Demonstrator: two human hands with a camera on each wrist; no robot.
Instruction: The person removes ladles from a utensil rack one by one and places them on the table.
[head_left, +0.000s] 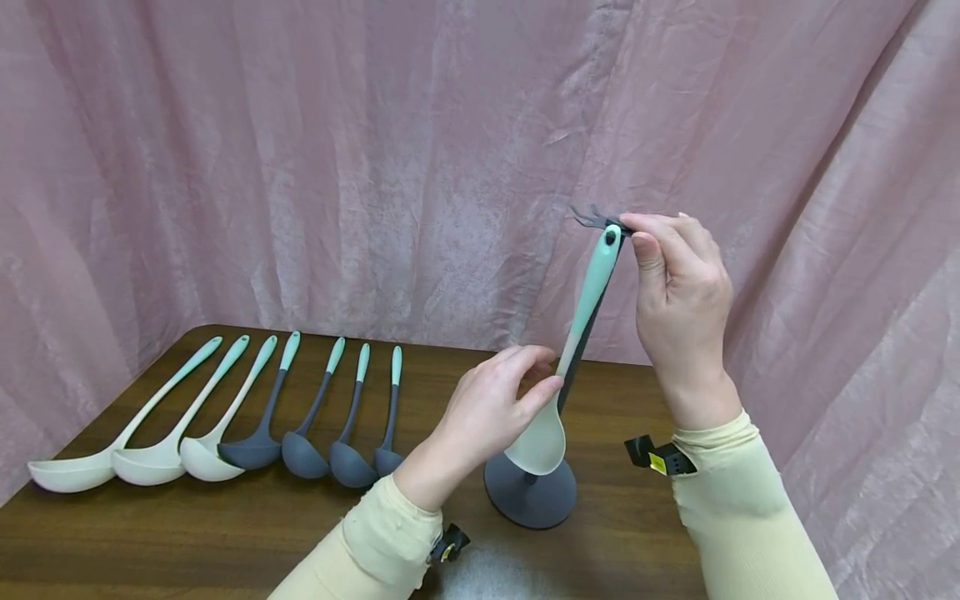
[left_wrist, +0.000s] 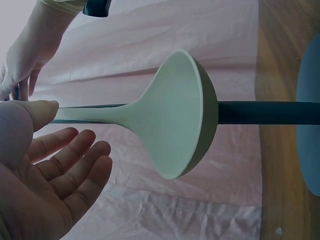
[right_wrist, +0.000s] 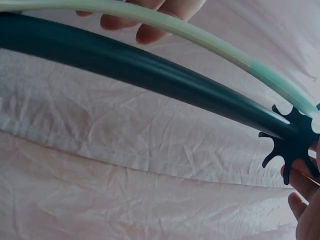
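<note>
A cream ladle [head_left: 538, 442] with a mint handle hangs by its handle hole from a hook of a dark utensil stand [head_left: 531, 507]. Beside the ladle's neck is my left hand [head_left: 491, 396]; in the left wrist view its thumb [left_wrist: 44, 112] lies over the handle [left_wrist: 95, 115], while the other fingers spread loosely, apart from it. My right hand [head_left: 684, 292] pinches the stand's hooked top [head_left: 596, 219] between thumb and fingers. The right wrist view shows several curved hooks [right_wrist: 292, 145] around that top, with the mint handle end [right_wrist: 280, 85] beside them.
Several ladles lie in a row on the left of the brown table [head_left: 247, 533]: cream ones [head_left: 71, 475] at the far left, dark grey ones [head_left: 303, 457] nearer the middle. A pink curtain [head_left: 375, 167] hangs behind and at the sides.
</note>
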